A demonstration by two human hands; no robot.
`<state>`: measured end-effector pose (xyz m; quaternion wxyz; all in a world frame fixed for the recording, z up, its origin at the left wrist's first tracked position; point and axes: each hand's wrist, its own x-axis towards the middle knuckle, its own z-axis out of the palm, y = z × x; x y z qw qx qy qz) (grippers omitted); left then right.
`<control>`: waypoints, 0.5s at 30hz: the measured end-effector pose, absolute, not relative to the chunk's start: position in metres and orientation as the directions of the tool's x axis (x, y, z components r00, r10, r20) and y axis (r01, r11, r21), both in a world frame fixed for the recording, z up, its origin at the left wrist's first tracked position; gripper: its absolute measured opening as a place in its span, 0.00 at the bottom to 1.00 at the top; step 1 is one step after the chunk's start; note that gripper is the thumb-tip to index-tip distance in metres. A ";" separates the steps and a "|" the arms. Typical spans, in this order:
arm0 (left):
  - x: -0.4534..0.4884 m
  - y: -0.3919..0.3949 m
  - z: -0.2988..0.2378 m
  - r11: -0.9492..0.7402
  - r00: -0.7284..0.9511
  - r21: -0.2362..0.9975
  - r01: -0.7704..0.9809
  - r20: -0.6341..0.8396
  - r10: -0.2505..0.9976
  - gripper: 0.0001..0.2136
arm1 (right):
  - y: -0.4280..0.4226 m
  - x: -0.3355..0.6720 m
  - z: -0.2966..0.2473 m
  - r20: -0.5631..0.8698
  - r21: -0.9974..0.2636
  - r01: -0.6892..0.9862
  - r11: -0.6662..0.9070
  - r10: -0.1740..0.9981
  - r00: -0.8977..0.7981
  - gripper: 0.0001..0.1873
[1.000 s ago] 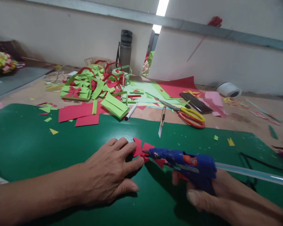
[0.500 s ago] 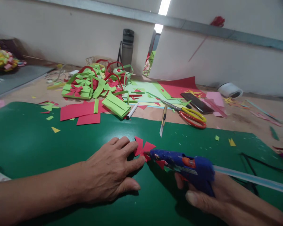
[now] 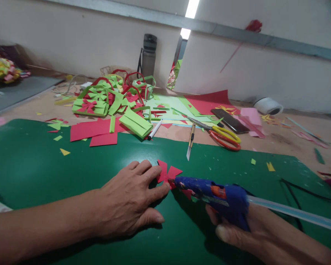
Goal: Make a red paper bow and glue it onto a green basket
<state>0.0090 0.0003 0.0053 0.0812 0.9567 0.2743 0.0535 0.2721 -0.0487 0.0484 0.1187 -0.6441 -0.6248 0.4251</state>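
Note:
A small red paper bow (image 3: 167, 173) lies on the green cutting mat (image 3: 30, 169). My left hand (image 3: 129, 200) rests flat on the mat with fingers stretched out, fingertips pressing the bow's left edge. My right hand (image 3: 253, 235) grips a blue glue gun (image 3: 217, 200), its nozzle touching the middle of the bow. A clear glue stick (image 3: 295, 213) sticks out of the gun's back toward the right.
Beyond the mat lie a utility knife (image 3: 190, 142), red-and-yellow scissors (image 3: 222, 136), a white marker (image 3: 154, 130), a phone (image 3: 229, 120), red and green paper sheets and green paper baskets (image 3: 105, 101). A grey bottle (image 3: 148, 55) stands by the wall. A tape roll (image 3: 268, 105) sits far right.
The glue gun has shifted slightly, its nozzle staying at the bow's middle. My left hand has kept its place on the bow.

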 end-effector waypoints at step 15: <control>0.009 0.000 0.004 -0.837 0.844 0.180 0.516 0.057 0.533 0.26 | -0.049 0.273 0.044 -0.554 -0.601 0.761 -0.244 0.814 -0.176 0.22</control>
